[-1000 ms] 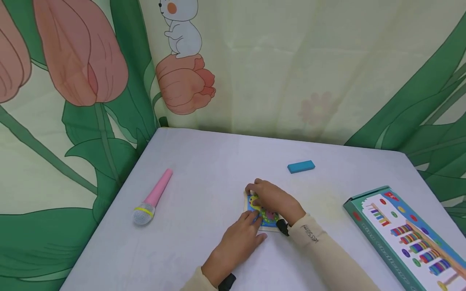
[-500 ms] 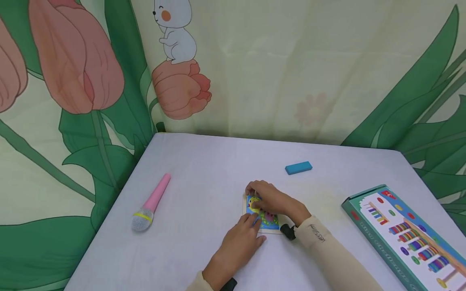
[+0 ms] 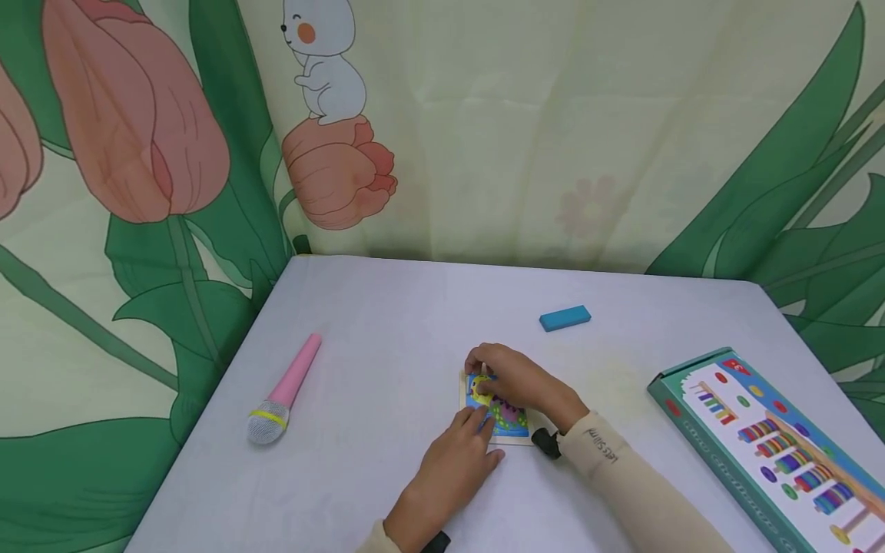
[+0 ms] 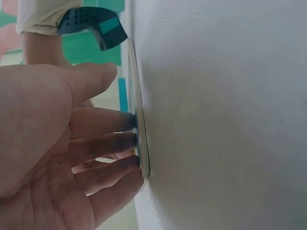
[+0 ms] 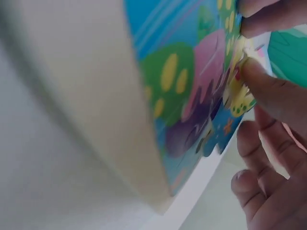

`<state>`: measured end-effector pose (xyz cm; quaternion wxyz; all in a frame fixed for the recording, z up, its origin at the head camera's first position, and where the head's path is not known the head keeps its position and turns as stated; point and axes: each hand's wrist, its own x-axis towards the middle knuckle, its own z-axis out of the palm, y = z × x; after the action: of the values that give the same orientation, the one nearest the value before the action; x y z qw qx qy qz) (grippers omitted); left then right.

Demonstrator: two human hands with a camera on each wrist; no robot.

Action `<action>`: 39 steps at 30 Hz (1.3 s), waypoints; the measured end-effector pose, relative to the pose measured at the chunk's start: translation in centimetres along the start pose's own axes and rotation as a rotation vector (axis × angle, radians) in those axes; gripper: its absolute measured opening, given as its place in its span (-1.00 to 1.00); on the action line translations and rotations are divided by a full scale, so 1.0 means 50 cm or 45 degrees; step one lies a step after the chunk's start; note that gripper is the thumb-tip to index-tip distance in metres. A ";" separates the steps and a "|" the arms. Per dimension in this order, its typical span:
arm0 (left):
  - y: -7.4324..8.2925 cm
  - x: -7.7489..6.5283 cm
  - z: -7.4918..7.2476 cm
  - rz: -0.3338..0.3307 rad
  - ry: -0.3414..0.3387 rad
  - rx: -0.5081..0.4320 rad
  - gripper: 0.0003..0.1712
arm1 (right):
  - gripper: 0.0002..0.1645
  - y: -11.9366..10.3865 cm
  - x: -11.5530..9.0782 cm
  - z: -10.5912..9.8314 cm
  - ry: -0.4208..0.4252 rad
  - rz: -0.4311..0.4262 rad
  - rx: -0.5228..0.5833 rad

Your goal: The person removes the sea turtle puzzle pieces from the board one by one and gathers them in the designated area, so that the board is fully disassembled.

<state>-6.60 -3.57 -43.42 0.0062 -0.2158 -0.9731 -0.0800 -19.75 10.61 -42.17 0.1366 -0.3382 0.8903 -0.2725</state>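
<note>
A small wooden jigsaw puzzle (image 3: pixel 510 418) with a bright cartoon picture lies in a pale tray frame on the table. My right hand (image 3: pixel 518 376) arches over its far left part. In the right wrist view, its thumb (image 5: pixel 261 79) lies on a yellow puzzle piece (image 5: pixel 240 98) whose wavy edge shows, with curled fingers around the piece's far side. My left hand (image 3: pixel 452 457) rests its fingertips on the near left part of the puzzle. Seen from the left wrist, those fingers (image 4: pixel 103 143) reach fairly straight to the tray's thin edge (image 4: pixel 139 96), the thumb held apart.
A pink toy microphone (image 3: pixel 286 388) lies at the left. Behind the puzzle is a blue block (image 3: pixel 565 318). A large green toy box (image 3: pixel 774 453) with printed pictures takes up the right side. A patterned curtain (image 3: pixel 484 138) hangs behind the table's far edge.
The head view has shifted slightly, so the whole scene sits a little further left. Both hands keep nearly the same pose on the puzzle.
</note>
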 end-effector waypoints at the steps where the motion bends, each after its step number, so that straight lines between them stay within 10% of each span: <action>1: 0.000 0.000 0.000 0.000 -0.001 0.000 -0.45 | -0.71 -0.005 0.000 0.001 0.000 0.029 -0.003; 11: -0.002 -0.001 0.001 0.083 0.012 0.096 -0.45 | -0.68 -0.031 -0.006 0.013 0.049 0.153 -0.028; 20: 0.004 -0.001 0.000 0.081 0.033 0.115 -0.44 | -0.82 0.018 -0.025 -0.025 0.069 0.026 0.252; 27: 0.008 0.002 0.001 0.097 -0.013 0.187 -0.44 | -0.79 0.076 -0.072 -0.109 0.111 0.371 0.329; 39: 0.017 0.008 0.003 0.157 -0.044 0.245 -0.54 | -0.76 0.139 -0.086 -0.067 0.180 0.473 0.039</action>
<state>-6.62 -2.63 -43.44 0.0149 -0.2748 -0.9612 0.0181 -21.68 19.14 -43.21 0.1269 -0.1459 0.9405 -0.2794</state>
